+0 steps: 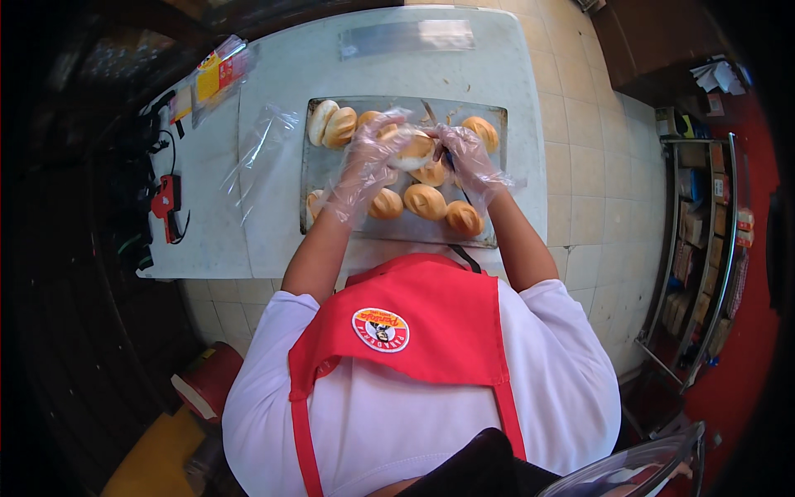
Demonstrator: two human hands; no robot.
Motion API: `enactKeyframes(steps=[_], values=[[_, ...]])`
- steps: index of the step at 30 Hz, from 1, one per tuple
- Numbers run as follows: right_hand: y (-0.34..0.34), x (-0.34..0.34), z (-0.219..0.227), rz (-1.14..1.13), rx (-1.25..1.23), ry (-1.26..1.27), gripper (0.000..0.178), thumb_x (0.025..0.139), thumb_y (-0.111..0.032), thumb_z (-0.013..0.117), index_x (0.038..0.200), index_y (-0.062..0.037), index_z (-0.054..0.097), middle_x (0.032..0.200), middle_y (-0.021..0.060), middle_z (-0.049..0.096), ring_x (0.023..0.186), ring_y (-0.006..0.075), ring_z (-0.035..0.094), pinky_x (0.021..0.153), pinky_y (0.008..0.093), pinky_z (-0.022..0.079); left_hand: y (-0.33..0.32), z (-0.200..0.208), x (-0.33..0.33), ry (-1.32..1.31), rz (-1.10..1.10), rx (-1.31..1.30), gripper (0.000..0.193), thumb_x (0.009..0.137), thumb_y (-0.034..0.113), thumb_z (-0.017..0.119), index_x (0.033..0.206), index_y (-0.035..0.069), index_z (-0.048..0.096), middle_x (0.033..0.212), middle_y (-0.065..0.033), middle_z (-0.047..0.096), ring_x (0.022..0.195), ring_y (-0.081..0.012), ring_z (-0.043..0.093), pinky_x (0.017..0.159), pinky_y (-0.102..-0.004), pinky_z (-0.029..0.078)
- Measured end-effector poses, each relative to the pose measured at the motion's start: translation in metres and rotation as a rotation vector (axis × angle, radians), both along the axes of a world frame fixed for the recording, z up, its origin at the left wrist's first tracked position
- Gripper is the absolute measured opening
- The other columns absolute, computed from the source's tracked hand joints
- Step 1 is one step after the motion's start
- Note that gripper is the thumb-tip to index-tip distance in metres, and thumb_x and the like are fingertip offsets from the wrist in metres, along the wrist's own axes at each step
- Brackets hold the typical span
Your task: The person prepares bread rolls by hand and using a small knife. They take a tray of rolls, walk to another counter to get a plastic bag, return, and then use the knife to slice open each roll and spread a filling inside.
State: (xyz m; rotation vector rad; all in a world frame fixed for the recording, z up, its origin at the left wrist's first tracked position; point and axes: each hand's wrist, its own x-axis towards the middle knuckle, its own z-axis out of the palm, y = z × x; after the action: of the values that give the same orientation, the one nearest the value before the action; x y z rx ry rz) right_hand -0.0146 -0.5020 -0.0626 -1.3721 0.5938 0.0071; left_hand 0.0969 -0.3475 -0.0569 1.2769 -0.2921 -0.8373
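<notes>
Both my hands wear clear plastic gloves and work above a metal baking tray (321,217). My left hand (377,153) is closed round a bread roll (416,149) whose pale side shows. Close beside it, my right hand (469,157) is closed on a thin knife (429,113), its narrow end pointing away from me past the fingers. Golden rolls lie on the tray: one (426,201) in the near row, another (465,217) at the near right, and one (480,132) at the far right. At the far left, a roll (339,127) leans against a paler piece. My gloves partly hide others.
The tray rests on a white table (281,74). A clear plastic bag (263,157) lies left of it, and a stack of clear bags (407,39) beyond. Printed packaging (222,76) and a red hand-held device (167,203) are at the left. A metal shelf rack (700,248) stands right.
</notes>
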Motion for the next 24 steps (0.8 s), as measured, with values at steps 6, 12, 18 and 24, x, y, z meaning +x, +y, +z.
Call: enactKeyframes(steps=[6, 12, 18, 24], values=[[0.037, 0.002, -0.002, -0.181, 0.166, -0.098, 0.036, 0.095, -0.033, 0.051, 0.108, -0.0035, 0.067, 0.075, 0.0029, 0.061, 0.061, 0.0081, 0.051, 0.056, 0.0259, 0.042, -0.009, -0.015, -0.005, 0.279, 0.407, -0.305, 0.037, 0.085, 0.012, 0.064, 0.119, 0.003, 0.052, 0.113, -0.0107, 0.057, 0.106, -0.0178, 0.055, 0.090, -0.0317, 0.048], [0.050, 0.006, 0.000, -0.248, -0.141, -0.294, 0.033, 0.096, -0.024, 0.053, 0.119, -0.0024, 0.061, 0.077, -0.0006, 0.059, 0.064, 0.0058, 0.049, 0.058, 0.0228, 0.041, -0.010, -0.037, -0.002, 0.196, 0.404, -0.218, 0.031, 0.093, 0.024, 0.053, 0.114, 0.002, 0.051, 0.115, -0.0136, 0.055, 0.106, -0.0217, 0.055, 0.093, -0.0373, 0.047], [0.053, 0.005, -0.010, -0.201, -0.098, -0.184, 0.034, 0.095, -0.024, 0.053, 0.121, -0.0030, 0.060, 0.093, 0.0020, 0.061, 0.075, 0.0086, 0.054, 0.068, 0.0249, 0.045, -0.013, -0.032, -0.001, 0.734, 0.458, -0.545, 0.023, 0.090, 0.016, 0.054, 0.109, 0.004, 0.055, 0.109, -0.0150, 0.059, 0.102, -0.0261, 0.058, 0.088, -0.0403, 0.050], [0.062, 0.004, 0.006, -0.265, -0.178, -0.288, 0.033, 0.094, -0.017, 0.055, 0.123, -0.0020, 0.058, 0.108, 0.0045, 0.065, 0.092, 0.0094, 0.056, 0.082, 0.0262, 0.047, -0.004, -0.029, -0.007, 0.620, 0.348, -0.522, 0.026, 0.088, 0.015, 0.057, 0.112, 0.006, 0.056, 0.111, -0.0157, 0.059, 0.102, -0.0280, 0.059, 0.087, -0.0445, 0.051]])
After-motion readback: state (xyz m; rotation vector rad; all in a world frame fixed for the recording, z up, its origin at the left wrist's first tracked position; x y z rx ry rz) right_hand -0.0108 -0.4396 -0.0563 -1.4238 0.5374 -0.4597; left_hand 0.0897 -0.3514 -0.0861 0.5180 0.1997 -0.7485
